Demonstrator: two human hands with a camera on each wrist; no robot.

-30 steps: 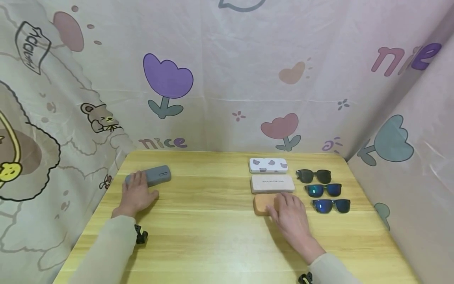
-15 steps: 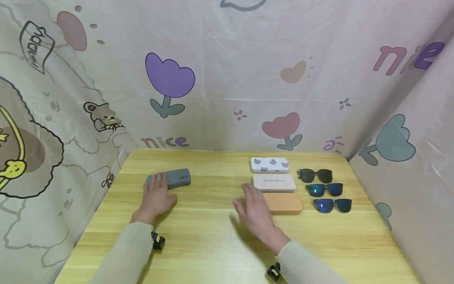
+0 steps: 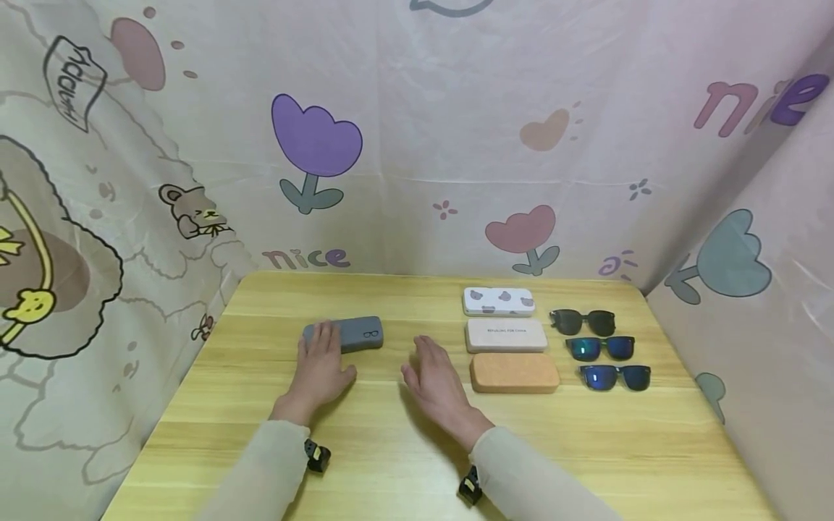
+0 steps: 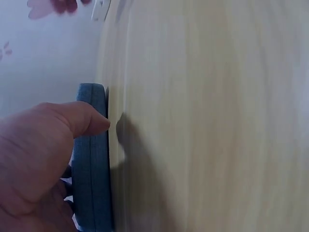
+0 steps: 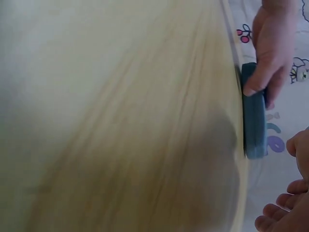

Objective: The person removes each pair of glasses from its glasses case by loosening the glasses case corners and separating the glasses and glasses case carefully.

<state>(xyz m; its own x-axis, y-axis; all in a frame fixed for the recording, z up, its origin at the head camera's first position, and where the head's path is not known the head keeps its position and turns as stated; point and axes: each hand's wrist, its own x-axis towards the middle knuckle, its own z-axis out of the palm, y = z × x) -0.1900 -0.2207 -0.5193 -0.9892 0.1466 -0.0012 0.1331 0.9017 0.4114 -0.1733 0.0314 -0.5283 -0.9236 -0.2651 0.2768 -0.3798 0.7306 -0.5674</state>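
A grey-blue glasses case (image 3: 362, 333) with a small glasses drawing lies left of the table's middle. My left hand (image 3: 317, 369) holds its left end. In the left wrist view, the thumb (image 4: 89, 118) is across the front of the case (image 4: 91, 169), while the fingertips pass behind its upper edge, partly hidden. To the right of the case, my right hand (image 3: 435, 380) is apart from it, fingers extended and holding nothing. An orange case (image 3: 515, 373) lies right of that hand, with a cream lettered case (image 3: 506, 336) and a white patterned case (image 3: 499, 302) behind it.
Three pairs of sunglasses lie in a column right of the cases: a dark pair (image 3: 583, 322) at the back, a green-blue pair (image 3: 601, 348), and a blue pair (image 3: 615, 377) in front. Printed curtains (image 3: 417, 130) rise behind and beside the wooden table (image 3: 391, 463).
The left hand has slid the grey-blue glasses case rightward across the table. My right hand has left the orange case and moved left. The head view has shifted slightly.
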